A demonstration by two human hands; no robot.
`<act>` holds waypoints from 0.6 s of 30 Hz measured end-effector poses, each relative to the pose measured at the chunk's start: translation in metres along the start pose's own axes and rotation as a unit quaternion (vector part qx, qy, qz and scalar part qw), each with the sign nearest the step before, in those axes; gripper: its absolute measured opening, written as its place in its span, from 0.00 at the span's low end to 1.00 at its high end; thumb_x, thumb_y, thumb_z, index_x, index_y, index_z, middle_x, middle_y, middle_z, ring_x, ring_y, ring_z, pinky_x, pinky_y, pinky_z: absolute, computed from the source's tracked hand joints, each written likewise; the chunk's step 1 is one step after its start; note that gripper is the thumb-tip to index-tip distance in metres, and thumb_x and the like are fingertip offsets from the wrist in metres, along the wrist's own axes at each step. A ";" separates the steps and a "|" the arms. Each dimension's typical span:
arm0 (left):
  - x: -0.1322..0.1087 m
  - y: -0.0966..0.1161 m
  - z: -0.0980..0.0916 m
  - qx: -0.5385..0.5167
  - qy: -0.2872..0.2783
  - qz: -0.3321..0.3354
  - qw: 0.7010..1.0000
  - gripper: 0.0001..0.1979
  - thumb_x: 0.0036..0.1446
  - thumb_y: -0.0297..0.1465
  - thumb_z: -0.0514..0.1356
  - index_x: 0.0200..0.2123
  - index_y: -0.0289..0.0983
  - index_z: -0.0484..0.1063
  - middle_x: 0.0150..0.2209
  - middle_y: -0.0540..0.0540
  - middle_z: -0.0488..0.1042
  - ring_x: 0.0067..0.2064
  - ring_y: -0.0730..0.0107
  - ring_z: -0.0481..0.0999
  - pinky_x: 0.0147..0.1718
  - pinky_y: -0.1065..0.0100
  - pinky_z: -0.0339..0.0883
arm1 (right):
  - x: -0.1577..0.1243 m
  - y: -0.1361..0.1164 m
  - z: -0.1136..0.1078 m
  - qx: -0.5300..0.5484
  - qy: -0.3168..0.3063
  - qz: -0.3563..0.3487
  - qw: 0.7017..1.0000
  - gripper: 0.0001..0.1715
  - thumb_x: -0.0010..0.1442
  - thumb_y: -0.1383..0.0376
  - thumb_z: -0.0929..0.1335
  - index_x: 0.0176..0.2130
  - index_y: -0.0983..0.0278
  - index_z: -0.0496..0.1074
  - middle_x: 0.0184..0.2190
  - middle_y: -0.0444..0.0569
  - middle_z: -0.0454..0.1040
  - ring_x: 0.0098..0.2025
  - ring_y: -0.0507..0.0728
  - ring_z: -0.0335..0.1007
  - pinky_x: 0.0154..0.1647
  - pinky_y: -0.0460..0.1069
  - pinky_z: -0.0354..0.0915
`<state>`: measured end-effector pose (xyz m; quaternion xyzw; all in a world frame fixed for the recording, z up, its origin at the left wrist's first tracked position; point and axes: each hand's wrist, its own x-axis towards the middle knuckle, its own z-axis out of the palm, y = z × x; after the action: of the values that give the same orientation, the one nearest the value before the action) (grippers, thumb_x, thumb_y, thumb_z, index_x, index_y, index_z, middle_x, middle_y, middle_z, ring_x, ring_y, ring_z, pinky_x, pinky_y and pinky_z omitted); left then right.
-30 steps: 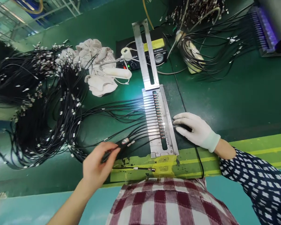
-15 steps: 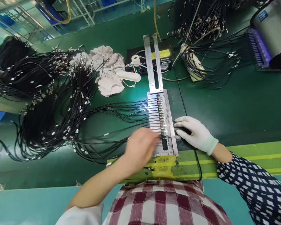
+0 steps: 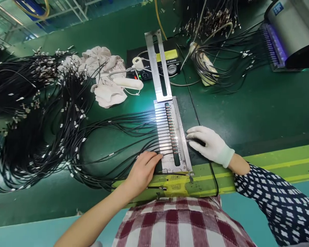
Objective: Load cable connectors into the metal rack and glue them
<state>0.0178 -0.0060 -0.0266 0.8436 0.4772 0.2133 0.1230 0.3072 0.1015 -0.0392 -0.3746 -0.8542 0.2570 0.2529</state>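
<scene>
A metal fixture [image 3: 182,144] lies on the bench with a row of black cables [image 3: 134,118] set side by side across it. Their stripped, coloured ends line up along its slot. At the fixture's left edge, near the lowest cables, my bare left hand [image 3: 142,169] pinches a black cable between thumb and fingers. My right hand [image 3: 209,144], in a white glove, rests beside the fixture's right edge, fingers apart and holding nothing. Two loose cable ends, one with a metal tip [image 3: 191,174] and another connector [image 3: 163,188], lie in front of the fixture.
A slotted metal lid [image 3: 152,61] extends behind the fixture, over a black control box [image 3: 172,65]. Heaped cables [image 3: 28,137] fill the left side, near a crumpled white cloth [image 3: 109,96]. A grey machine with a purple glow [image 3: 279,46] stands at back right.
My left hand has drawn back leftward from over the slot to the fixture's left edge, uncovering the lower cable ends. The right hand stays beside the fixture. The view has shifted slightly.
</scene>
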 end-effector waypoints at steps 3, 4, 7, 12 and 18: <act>0.006 -0.008 0.003 -0.005 0.003 0.030 1.000 0.19 0.63 0.19 0.50 0.54 0.35 0.69 0.41 0.40 0.74 0.42 0.65 0.73 0.42 0.64 0.72 | 0.000 -0.001 0.000 -0.002 -0.005 0.005 1.000 0.09 0.65 0.63 0.66 0.42 0.61 0.76 0.47 0.52 0.76 0.49 0.62 0.73 0.50 0.59 0.70; 0.007 -0.010 0.003 0.003 0.007 0.040 0.999 0.20 0.63 0.19 0.49 0.55 0.36 0.69 0.41 0.40 0.74 0.42 0.65 0.73 0.42 0.63 0.72 | 0.000 -0.001 0.000 -0.003 -0.009 0.008 1.000 0.09 0.65 0.63 0.66 0.42 0.61 0.76 0.47 0.52 0.76 0.49 0.62 0.73 0.50 0.59 0.70; 0.005 -0.010 0.001 0.048 0.006 0.059 0.997 0.22 0.63 0.19 0.48 0.56 0.37 0.70 0.42 0.40 0.75 0.43 0.62 0.73 0.43 0.61 0.71 | 0.000 -0.002 0.000 -0.006 -0.017 0.017 1.000 0.09 0.65 0.63 0.66 0.42 0.60 0.76 0.47 0.52 0.76 0.49 0.62 0.73 0.50 0.58 0.70; 0.000 -0.008 0.000 0.119 -0.011 0.067 0.991 0.23 0.61 0.18 0.48 0.56 0.35 0.71 0.40 0.40 0.74 0.41 0.63 0.73 0.42 0.62 0.70 | 0.001 -0.002 -0.001 -0.002 -0.009 0.011 1.000 0.09 0.65 0.63 0.66 0.41 0.60 0.76 0.47 0.51 0.76 0.48 0.62 0.74 0.50 0.58 0.70; 0.009 0.009 -0.006 0.082 -0.034 0.050 0.995 0.16 0.63 0.23 0.53 0.53 0.33 0.70 0.42 0.39 0.74 0.41 0.61 0.71 0.37 0.61 0.67 | 0.000 0.000 0.000 0.000 -0.007 0.006 1.000 0.08 0.65 0.64 0.66 0.41 0.61 0.75 0.47 0.51 0.76 0.48 0.61 0.73 0.50 0.58 0.69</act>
<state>0.0259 -0.0027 -0.0154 0.8805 0.4457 0.1502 0.0585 0.3070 0.1014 -0.0390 -0.3776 -0.8537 0.2612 0.2459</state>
